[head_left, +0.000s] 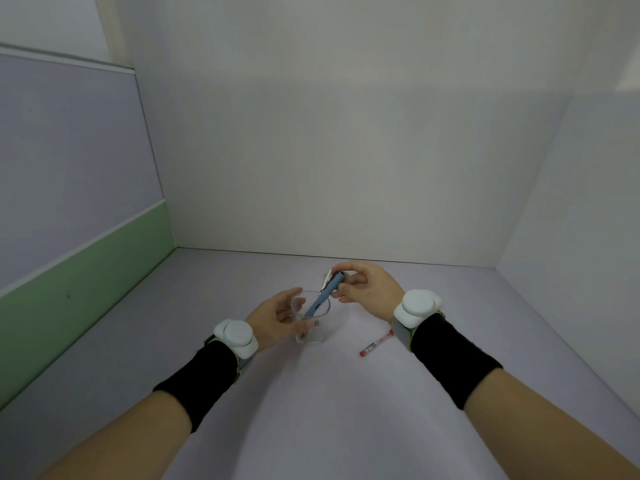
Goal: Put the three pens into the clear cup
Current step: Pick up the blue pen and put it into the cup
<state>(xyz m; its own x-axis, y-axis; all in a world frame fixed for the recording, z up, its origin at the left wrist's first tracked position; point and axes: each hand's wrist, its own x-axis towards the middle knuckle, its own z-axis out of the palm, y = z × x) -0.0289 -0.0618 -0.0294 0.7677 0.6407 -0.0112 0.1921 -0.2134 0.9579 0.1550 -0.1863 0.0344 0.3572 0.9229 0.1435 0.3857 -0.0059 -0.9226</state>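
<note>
A clear cup (pixel 313 332) stands on the pale table, and my left hand (pixel 277 315) is wrapped around its left side. A blue pen (pixel 323 296) leans tilted with its lower end inside the cup. My right hand (pixel 367 289) pinches the pen's upper end, above and to the right of the rim. Something white shows at the pen's top, behind my fingers; what it is cannot be told. A pen with a red cap (pixel 375 345) lies flat on the table, right of the cup and under my right wrist.
The table (pixel 311 410) is walled by white panels at the back and right and a green and lilac partition (pixel 79 254) on the left. Both my wrists carry white trackers and black bands.
</note>
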